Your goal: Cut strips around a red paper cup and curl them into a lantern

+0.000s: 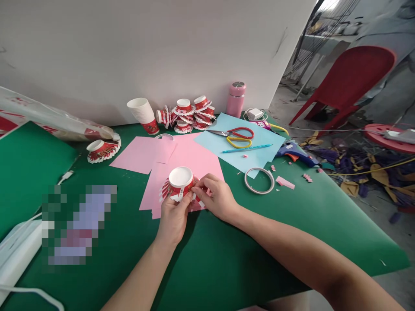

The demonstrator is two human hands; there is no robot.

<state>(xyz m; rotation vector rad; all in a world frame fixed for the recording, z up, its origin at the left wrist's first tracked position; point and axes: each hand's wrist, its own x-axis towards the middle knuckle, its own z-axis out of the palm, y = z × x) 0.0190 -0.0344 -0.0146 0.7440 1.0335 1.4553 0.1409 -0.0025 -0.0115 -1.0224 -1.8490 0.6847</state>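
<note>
The left hand pinches a red-and-white paper cup with a fringed rim, its thumb pressed on the near wall and its other fingers largely out of sight below. The right hand reaches in from the right, thumb and forefinger pressed together at the cup's right edge; exactly which strip they pinch is too hidden to tell.

The cup is upside down between the two hands, white base up, its axis near upright and the cut strips fanning outward around the lower rim. The left hand covers the near side, the right hand the right flank, so the fringe shows best at the far left.

Beneath lie overlapping pink paper sheets. Beyond them, to the right, a light-blue paper sheet carries metal scissors with red and yellow handles and a slim blue pencil. A white-edged ring of tape sits just right of the right hand, close beside any outward sweep. Farther back stand a white paper cup stack and piled red fringed cups, well apart from the fingers.
</note>
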